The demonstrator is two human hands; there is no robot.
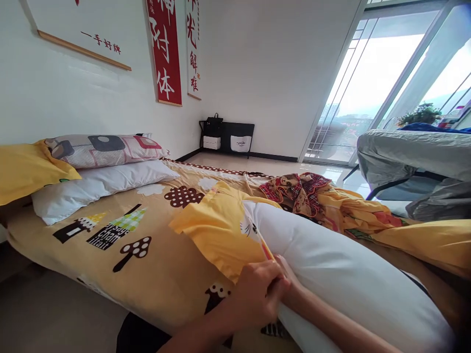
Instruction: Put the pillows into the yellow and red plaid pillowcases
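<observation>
A long white pillow (342,274) lies across the near edge of the bed, its far end inside a yellow pillowcase (217,230). My left hand (257,294) is closed on the open edge of the pillowcase where it meets the pillow. My right hand (285,284) lies right beside it, its fingers tucked under the case's edge against the pillow; most of them are hidden.
The bed carries a yellow patterned sheet (121,255). At its head lie a white pillow (99,186), a patterned pillow (106,149) and a yellow one (25,171). A crumpled blanket (312,196) lies mid-bed. A grey covered table (412,162) stands right. Bags (228,137) sit by the far wall.
</observation>
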